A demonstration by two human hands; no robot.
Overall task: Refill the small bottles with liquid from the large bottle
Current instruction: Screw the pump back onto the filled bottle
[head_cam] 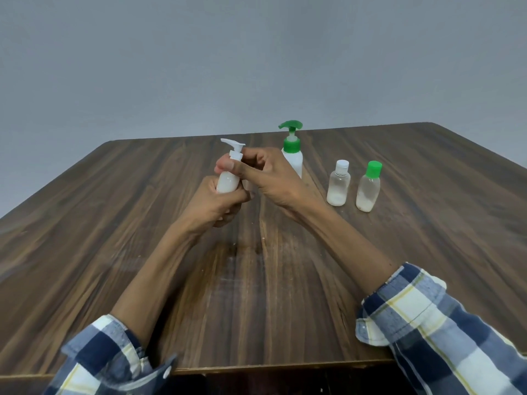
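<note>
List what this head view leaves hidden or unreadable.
- White pump bottle: base hidden by left hand; collar by right hand.
- Large bottle: lower left side behind the right hand.
- Small bottles: too small to judge caps' tightness.

The setting is a plain indoor room, type not determinable beyond a simple tabletop workstation. A dark wood-grain laminate table (285, 280) fills the view from 3 to 9 o'clock. A bare grey wall (256, 58) (unmarked, evenly lit) stands at 12 o'clock.
</note>
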